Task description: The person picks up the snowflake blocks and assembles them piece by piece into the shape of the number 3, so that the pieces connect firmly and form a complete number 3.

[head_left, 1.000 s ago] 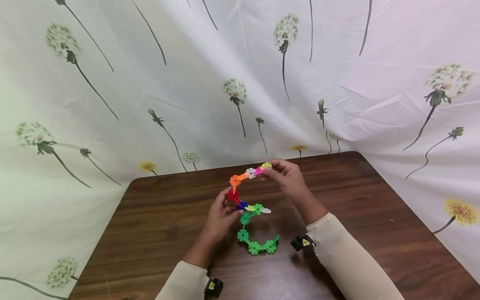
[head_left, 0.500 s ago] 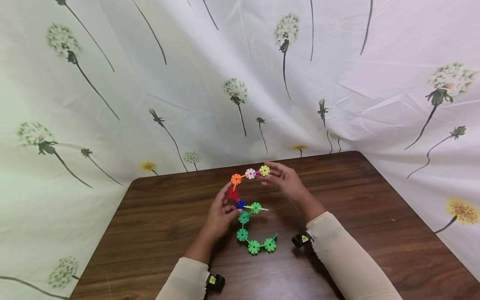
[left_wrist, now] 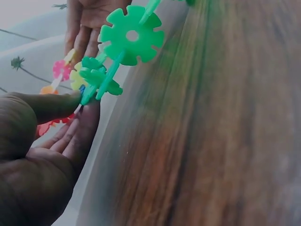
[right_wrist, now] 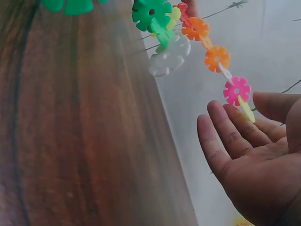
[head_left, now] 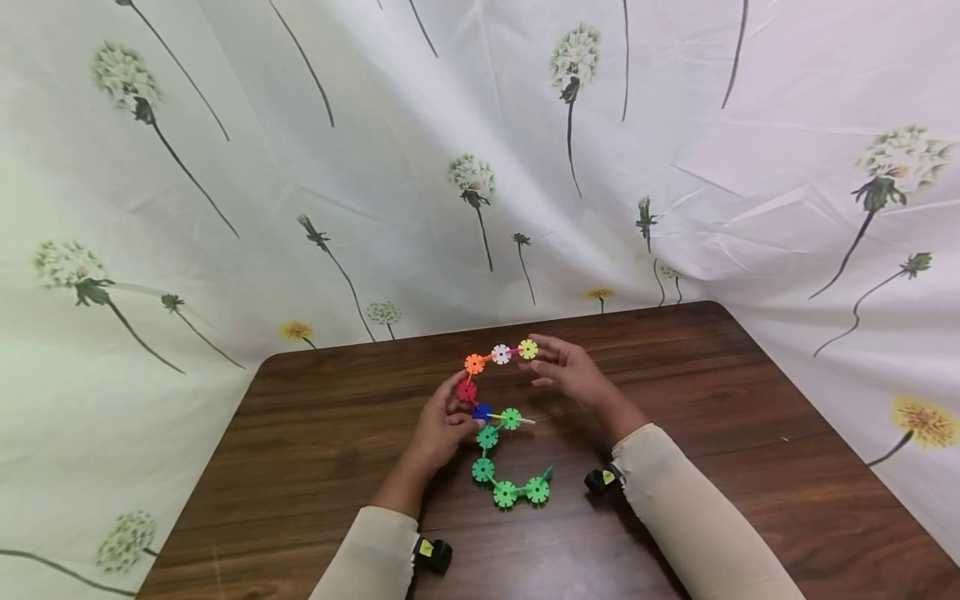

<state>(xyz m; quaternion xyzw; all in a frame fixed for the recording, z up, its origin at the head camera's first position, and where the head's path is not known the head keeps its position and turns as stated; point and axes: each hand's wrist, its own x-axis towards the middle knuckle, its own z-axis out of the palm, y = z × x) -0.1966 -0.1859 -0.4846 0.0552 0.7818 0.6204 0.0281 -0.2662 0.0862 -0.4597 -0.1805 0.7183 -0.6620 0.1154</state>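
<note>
A chain of notched plastic discs, slotted together into an E-like shape, is held over the table. My left hand pinches it at the blue disc, with the red disc by its fingers. In the left wrist view, the thumb presses close to green discs. Above the grip, the chain runs through an orange disc and a white disc to a yellow disc. My right hand is beside that yellow end, fingers extended and apart in the right wrist view. Green discs curve below.
A brown wood-grain table lies under the hands. Behind it hangs a pale curtain printed with dandelions. Each wrist wears a black strap-on camera over a cream sleeve.
My right hand has let go of the yellow disc and loosened its fingers beside it. The chain's upper end has turned and dipped slightly; my left hand keeps its hold.
</note>
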